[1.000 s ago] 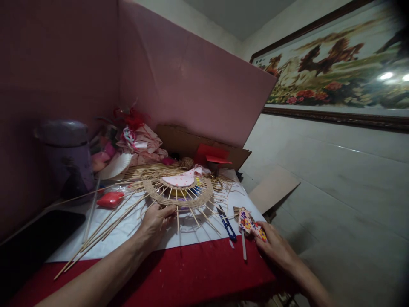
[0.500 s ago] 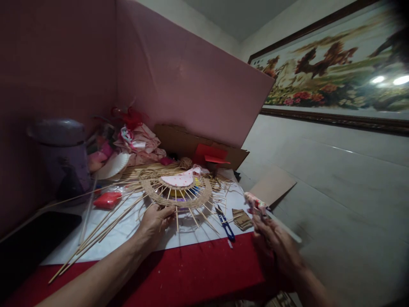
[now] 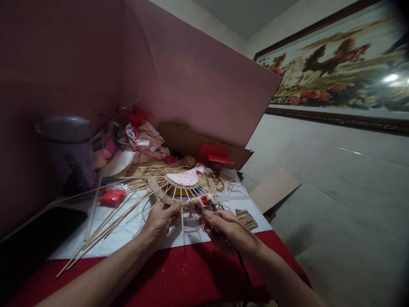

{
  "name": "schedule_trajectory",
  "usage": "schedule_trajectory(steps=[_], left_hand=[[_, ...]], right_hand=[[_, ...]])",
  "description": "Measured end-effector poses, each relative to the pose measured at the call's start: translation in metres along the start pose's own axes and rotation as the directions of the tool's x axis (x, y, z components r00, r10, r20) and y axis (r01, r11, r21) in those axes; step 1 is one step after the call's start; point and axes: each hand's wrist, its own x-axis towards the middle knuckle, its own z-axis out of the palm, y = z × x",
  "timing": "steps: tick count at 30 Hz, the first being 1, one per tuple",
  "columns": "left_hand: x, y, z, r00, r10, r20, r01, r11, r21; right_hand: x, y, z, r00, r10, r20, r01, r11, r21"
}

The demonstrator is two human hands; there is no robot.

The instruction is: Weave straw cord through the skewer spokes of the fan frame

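Note:
My left hand (image 3: 160, 222) is closed on the near rim of a wheel-like stick frame (image 3: 159, 192), made of thin wooden sticks with a twine-wrapped ring. A pink dotted fabric piece (image 3: 182, 178) covers its middle. In my right hand (image 3: 230, 230) is a floral-patterned glue gun (image 3: 203, 204), with a dark cord hanging below. Its front end is at the ring's near edge, close to my left fingertips; whether it touches cannot be made out. The glue gun and hand hide part of the ring's right side.
Loose sticks (image 3: 105, 229) lie left of the frame, beside a red packet (image 3: 112, 197) and a black phone-like slab (image 3: 41, 238). A purple container (image 3: 72, 157) stands at the left. Corrugated cardboard (image 3: 246, 218) lies on the right. A pink panel (image 3: 194, 81) rises behind.
My right hand has moved left with the glue gun, from beyond the table's right side to the ring. My left hand still holds the frame. The blue snips are now hidden.

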Motion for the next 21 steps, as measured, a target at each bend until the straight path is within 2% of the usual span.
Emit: schedule_trajectory(steps=[7, 14, 21], left_hand=[[0.003, -0.005, -0.003, 1.0, 0.001, 0.019, -0.001, 1.0, 0.005], [-0.003, 0.003, 0.0, 0.997, -0.022, 0.072, 0.024, 0.999, -0.028], [-0.002, 0.001, -0.001, 0.999, -0.014, 0.037, 0.013, 1.0, 0.017]], right_hand=[[0.009, 0.002, -0.001, 0.999, -0.001, -0.044, -0.003, 0.995, -0.104], [0.014, 0.007, -0.004, 0.998, -0.047, -0.051, 0.039, 0.99, -0.134], [0.009, 0.006, -0.001, 0.999, -0.04, -0.037, 0.036, 0.994, -0.107]])
